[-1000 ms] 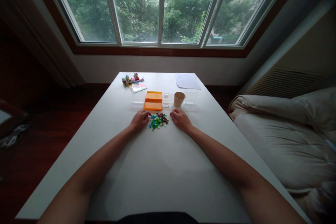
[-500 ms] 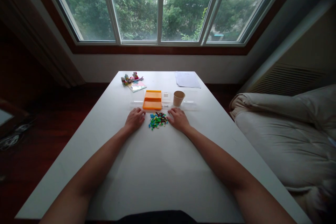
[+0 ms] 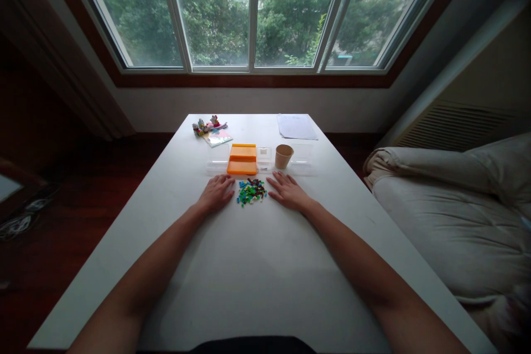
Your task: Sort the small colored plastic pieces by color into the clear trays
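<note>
A loose pile of small coloured pieces (image 3: 251,192), mostly green, blue and dark brown, lies on the white table (image 3: 249,265) between my hands. To its left, my left hand (image 3: 216,192) rests on the tabletop, fingers stretched out and spread, holding nothing. On the other side my right hand (image 3: 287,190) lies flat with its fingers apart, its tips close to the pile. Just beyond the hands stands an orange tray (image 3: 242,165) with a raised back part. A brown paper cup (image 3: 284,157) is upright past my right fingertips.
Clear plastic containers (image 3: 218,158) flank the tray, with a small clear box (image 3: 264,156) between tray and cup. Farther back are small colourful figures (image 3: 208,126), a flat packet (image 3: 218,138) and white paper sheets (image 3: 297,126). A sofa (image 3: 448,210) stands right of the table.
Both hands have gone from curled fingers to stretched, flatter ones beside the pile. The pile and the containers stay where they were on the table.
</note>
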`<state>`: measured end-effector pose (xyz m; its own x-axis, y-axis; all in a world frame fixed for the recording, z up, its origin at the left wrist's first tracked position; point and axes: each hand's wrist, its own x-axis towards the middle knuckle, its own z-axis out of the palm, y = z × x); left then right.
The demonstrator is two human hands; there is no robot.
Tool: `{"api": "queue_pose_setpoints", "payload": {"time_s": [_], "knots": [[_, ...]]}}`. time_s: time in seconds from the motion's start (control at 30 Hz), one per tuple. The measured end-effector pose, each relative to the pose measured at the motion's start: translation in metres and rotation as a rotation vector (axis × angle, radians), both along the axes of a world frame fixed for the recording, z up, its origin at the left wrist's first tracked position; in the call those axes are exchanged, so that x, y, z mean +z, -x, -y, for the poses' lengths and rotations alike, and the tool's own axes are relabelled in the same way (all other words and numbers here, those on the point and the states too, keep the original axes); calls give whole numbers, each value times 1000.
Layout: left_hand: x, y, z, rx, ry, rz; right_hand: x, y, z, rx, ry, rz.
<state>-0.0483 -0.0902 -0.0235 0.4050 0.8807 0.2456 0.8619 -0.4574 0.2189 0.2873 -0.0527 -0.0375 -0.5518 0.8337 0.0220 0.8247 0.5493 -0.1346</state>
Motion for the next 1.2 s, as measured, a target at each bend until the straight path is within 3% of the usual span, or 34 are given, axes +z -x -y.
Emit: {"api": "queue_pose_setpoints", "payload": {"time_s": [0.33,1.2], "knots": [[-15,4,-3,-65,103,-77,1,6,3,-48,-11,22],[-13,-1,-1,-38,119,-93,0,3,1,-49,37,23]]}}
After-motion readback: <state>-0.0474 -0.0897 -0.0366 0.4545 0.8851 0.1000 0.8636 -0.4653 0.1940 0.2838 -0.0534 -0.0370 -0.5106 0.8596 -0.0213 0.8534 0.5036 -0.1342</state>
